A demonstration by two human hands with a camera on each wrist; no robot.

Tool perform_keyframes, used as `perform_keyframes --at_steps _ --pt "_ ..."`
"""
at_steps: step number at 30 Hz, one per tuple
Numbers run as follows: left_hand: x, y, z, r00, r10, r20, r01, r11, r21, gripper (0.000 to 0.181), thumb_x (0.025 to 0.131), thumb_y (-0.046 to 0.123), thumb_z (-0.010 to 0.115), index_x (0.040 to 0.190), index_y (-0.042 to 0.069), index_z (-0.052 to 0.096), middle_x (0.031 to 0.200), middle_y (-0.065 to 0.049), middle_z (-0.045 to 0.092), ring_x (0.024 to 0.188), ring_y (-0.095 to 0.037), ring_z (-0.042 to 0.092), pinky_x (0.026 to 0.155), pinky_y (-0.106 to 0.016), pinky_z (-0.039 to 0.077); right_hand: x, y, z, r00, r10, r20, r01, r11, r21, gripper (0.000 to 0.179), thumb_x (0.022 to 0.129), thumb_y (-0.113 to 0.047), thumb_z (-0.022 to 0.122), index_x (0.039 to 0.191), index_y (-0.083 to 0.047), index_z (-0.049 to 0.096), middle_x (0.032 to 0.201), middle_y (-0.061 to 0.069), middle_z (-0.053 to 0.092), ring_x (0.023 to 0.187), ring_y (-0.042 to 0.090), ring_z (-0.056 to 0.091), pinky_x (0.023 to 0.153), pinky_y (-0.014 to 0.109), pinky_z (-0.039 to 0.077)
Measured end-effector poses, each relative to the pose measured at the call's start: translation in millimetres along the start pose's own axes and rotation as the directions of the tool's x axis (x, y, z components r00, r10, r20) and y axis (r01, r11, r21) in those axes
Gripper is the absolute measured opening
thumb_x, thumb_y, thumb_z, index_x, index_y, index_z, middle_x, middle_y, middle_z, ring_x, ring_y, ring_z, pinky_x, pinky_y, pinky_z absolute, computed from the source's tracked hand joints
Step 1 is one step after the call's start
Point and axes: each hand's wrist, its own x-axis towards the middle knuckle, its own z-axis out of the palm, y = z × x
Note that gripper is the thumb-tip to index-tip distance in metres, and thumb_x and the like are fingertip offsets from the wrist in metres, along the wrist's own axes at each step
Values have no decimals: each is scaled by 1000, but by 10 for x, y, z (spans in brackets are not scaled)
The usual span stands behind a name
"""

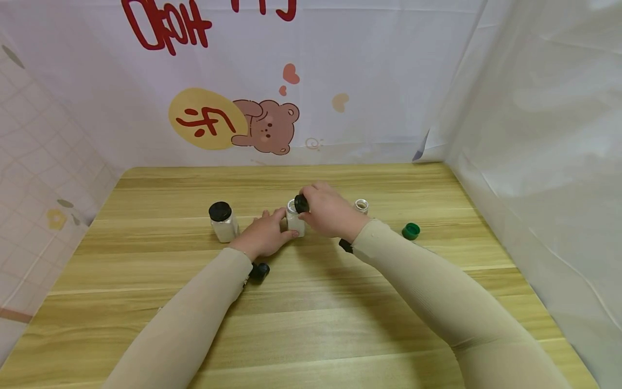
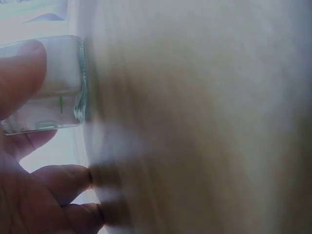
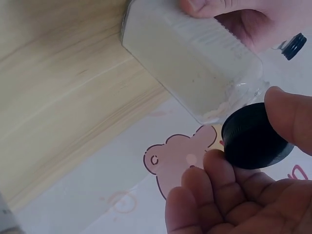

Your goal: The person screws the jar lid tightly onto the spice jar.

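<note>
A clear square glass jar [image 1: 295, 224] with white contents stands upright and uncapped at the middle of the table. My left hand [image 1: 264, 233] grips its side between thumb and forefinger, while the other fingers rest on the tabletop, as the left wrist view shows. Close beside the jar's mouth, my right hand [image 1: 330, 210] pinches a round black lid [image 3: 256, 136] between thumb and fingers. In the right wrist view the lid overlaps the jar's rim, tilted to it. White contents fill much of the jar [image 3: 190, 63] there.
A similar jar with a black lid [image 1: 221, 212] stands left of my left hand. Behind my right forearm shows the open mouth of another glass jar [image 1: 362, 205], partly hidden. A green cap [image 1: 411, 231] lies farther right. Printed white sheets [image 1: 379, 70] wall in the wooden table.
</note>
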Motion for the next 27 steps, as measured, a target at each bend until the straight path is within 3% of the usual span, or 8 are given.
perform_keyframes --at_steps 19,27 --pt "4 -4 9 1000 -1 -1 1 1000 9 62 104 56 59 155 27 39 167 -12 42 161 -48 15 128 -69 15 32 -55 36 1000 -26 12 26 1000 9 45 103 -26 70 133 4 56 125 19 67 118 35 64 106 45 52" --pt "18 -13 17 1000 -7 -5 7 1000 24 54 104 56 59 146 26 44 164 -18 45 160 -50 19 125 -71 21 56 -31 62 999 -38 30 37 999 6 46 104 -27 68 137 3 55 128 18 65 120 35 62 107 45 51"
